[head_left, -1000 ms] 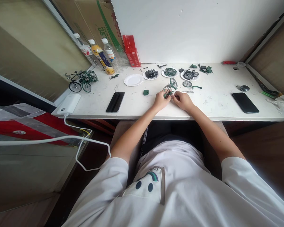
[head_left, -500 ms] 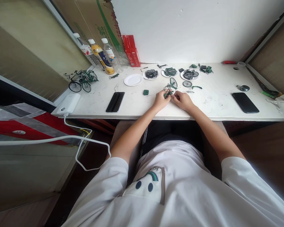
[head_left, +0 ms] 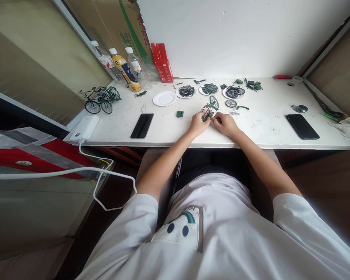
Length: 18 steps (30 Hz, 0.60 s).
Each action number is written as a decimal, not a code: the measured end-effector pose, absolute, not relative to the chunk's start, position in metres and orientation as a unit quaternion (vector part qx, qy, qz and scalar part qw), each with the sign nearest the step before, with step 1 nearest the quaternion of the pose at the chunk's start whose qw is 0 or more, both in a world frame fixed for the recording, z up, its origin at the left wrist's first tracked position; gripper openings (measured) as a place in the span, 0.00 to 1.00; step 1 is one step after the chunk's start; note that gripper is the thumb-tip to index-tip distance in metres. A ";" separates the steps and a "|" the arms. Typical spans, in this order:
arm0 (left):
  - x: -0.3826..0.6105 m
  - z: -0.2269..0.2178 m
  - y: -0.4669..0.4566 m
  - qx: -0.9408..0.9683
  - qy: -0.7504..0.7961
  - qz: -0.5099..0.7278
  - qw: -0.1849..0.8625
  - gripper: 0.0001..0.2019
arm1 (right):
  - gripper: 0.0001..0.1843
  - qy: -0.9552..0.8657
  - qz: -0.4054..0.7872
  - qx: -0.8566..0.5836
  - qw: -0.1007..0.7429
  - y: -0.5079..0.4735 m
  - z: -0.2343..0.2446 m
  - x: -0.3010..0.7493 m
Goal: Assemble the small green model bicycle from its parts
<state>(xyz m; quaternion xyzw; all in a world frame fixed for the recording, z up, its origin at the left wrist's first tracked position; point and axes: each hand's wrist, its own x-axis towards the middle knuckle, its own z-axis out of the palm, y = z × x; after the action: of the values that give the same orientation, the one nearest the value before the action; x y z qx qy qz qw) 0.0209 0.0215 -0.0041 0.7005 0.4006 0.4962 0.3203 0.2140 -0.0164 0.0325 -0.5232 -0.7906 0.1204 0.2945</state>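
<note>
A green toy bicycle, partly built with one spoked wheel pointing up and away, is gripped in my left hand. Close against it on the right, my right hand is closed, thumb and forefinger pinched at the bicycle's near end. Whatever small part sits in that pinch is too hidden to make out. Just beyond my right hand lie a loose wheel, a curved green part and a small thin part. A green block rests left of my left hand.
Along the back stand plates of wheels, green parts and dark parts, plus a bare white plate. Assembled toy bicycles and bottles stand left. Phones lie on either side.
</note>
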 end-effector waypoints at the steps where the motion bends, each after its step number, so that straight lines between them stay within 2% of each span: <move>1: 0.021 -0.004 0.021 0.700 0.401 0.496 0.321 0.18 | 0.19 -0.791 0.120 -0.523 0.295 -0.016 0.033 0.214; 18: 0.021 -0.002 0.019 0.699 0.399 0.497 0.324 0.17 | 0.18 -0.791 0.122 -0.520 0.298 -0.016 0.032 0.215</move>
<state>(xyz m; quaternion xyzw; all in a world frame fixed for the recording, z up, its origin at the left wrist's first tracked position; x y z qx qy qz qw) 0.0214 0.0190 -0.0023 0.6990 0.3993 0.4968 0.3242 0.2146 -0.0164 0.0320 -0.5201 -0.7909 0.1219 0.2984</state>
